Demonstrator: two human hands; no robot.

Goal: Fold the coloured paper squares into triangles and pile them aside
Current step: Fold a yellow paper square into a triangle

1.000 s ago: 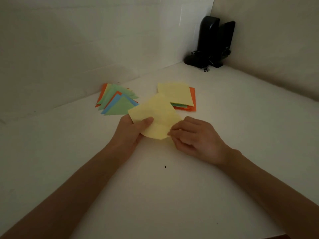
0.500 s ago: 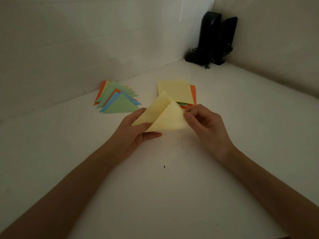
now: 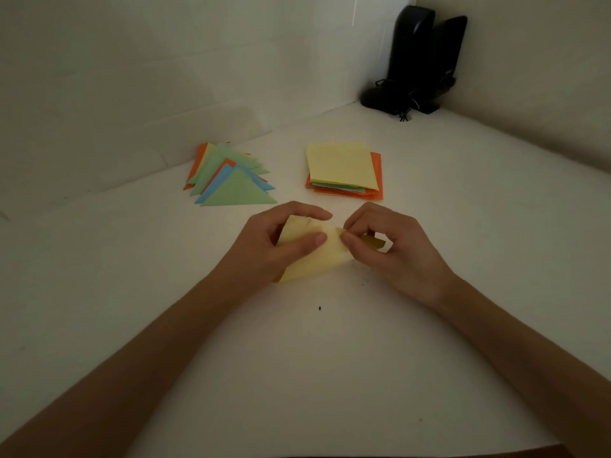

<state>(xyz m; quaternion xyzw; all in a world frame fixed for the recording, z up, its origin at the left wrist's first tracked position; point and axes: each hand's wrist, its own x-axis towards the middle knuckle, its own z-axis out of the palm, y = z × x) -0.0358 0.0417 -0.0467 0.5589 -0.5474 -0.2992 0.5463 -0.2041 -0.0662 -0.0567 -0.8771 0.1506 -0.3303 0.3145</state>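
Far left, pile of folded triangles point(image 3: 231, 183) is seen on the tabletop point(image 3: 297, 375), near the wall; green one on top, blue, orange and pale yellow edges fanned out under it.

Left hand point(image 3: 264, 249) is clamped on the yellow sheet point(image 3: 310, 262): thumb pressed on the upper face, fingers curled over the far edge. Sheet is held low over the tabletop, centre of view, partly doubled over; whether it touches the surface cannot be told. Fold not yet creased flat.

Behind the hands, stack of unfolded squares point(image 3: 340, 166) is noted, yellow on top, green and orange below, just beside the triangle pile.

Right hand point(image 3: 396, 252) is closed on the same sheet, a corner pinched between thumb and forefinger; a darker yellow strip shows under the palm.

Black device point(image 3: 420, 61) with cables stands in the far right corner, well apart.

Step judged: corner-to-corner alignment. To be done well, the two corners should be matched exactly at the right-hand pinch before any pressure is put on the fold. Sheet should then be laid flat and the crease run outward from the middle. Slip at the pinch would likely give a skewed triangle.
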